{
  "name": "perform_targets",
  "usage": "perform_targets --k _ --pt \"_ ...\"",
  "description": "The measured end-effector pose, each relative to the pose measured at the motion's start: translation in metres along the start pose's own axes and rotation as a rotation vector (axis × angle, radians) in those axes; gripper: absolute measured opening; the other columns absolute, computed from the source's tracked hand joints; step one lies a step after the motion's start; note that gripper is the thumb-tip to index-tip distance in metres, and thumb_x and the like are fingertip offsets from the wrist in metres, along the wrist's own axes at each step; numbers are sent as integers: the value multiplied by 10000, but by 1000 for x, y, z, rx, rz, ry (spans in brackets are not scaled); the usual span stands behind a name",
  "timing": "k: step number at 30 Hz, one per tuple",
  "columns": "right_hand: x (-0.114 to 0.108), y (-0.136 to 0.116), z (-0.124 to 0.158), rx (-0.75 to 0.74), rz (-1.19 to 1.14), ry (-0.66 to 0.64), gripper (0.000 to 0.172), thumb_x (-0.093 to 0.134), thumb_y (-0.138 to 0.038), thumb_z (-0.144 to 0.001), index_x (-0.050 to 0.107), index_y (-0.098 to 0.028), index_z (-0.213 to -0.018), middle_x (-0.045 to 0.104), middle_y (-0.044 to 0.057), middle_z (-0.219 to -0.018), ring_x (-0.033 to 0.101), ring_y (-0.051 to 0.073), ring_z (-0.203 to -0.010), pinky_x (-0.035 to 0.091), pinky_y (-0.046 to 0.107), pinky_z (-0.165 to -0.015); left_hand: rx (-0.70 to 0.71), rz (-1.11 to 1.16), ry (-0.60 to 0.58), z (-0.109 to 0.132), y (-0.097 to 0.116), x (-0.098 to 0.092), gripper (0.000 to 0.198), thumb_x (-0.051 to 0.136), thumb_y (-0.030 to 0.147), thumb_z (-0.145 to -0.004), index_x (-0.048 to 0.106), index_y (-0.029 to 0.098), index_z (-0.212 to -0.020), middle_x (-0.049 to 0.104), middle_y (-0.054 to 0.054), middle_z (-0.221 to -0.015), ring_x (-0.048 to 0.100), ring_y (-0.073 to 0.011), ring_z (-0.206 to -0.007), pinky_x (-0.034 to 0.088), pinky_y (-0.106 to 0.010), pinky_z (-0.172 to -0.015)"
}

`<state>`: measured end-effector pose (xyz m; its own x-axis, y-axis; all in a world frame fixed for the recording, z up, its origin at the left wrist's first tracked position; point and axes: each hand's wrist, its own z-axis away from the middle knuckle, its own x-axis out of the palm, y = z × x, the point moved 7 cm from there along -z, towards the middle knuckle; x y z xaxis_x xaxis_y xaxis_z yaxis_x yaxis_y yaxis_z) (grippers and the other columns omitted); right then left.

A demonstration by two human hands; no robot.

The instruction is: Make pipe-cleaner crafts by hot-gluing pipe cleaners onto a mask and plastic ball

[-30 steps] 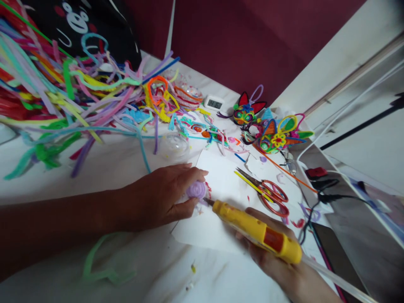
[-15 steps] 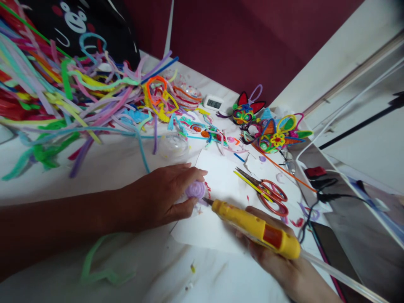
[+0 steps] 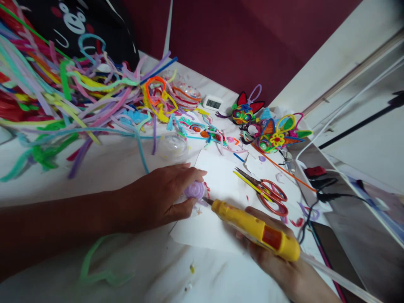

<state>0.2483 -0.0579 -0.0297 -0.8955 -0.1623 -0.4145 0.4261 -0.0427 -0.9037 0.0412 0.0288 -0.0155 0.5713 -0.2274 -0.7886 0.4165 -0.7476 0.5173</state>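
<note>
Purple coil (image 3: 195, 190), close below view centre at 6 o'clock, is pinched by the left hand (image 3: 167, 191); yellow glue gun (image 3: 243, 223) is gripped by the right hand (image 3: 268, 263), tip at coil's 4 o'clock edge. Gluing seems underway; steady tip needed. From coil, room is seen toward 6, paper (image 3: 205, 235) edge at 7, scissors (image 3: 261, 186) at 3.

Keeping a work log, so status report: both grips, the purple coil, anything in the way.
Left grip: closed around coil. Right grip: holding glue gun, tip at coil's edge, contact unclear. Scissors to the right, clear of tip.
</note>
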Motion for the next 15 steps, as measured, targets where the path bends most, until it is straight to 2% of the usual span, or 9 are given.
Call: perform_targets --k 5,11,15 --pt "-1 -1 2 -10 51 -21 176 620 -308 -790 659 -210 -930 693 68 -846 660 237 -739 558 336 -708 1 -19 -20 0 0 1 427 415 349 -918 428 146 -1293 601 -140 -1176 590 -275 -1066 493 -394 -884" --pt "-4 1 2 -11 97 8 92 599 -280 -800 642 -206 -836 677 61 -798 638 214 -699 552 328 -694 14 -23 -2 0 1 0 406 416 340 -915 432 155 -1276 613 -125 -1158 579 -271 -1096 485 -396 -924" --pt "1 -3 -2 -16 112 -4 77 591 -271 -796 631 -208 -812 679 63 -813 632 210 -686 549 326 -668 31 -29 21 0 2 -1 397 429 335 -911 436 167 -1271 624 -108 -1133 583 -265 -1098 463 -403 -971"
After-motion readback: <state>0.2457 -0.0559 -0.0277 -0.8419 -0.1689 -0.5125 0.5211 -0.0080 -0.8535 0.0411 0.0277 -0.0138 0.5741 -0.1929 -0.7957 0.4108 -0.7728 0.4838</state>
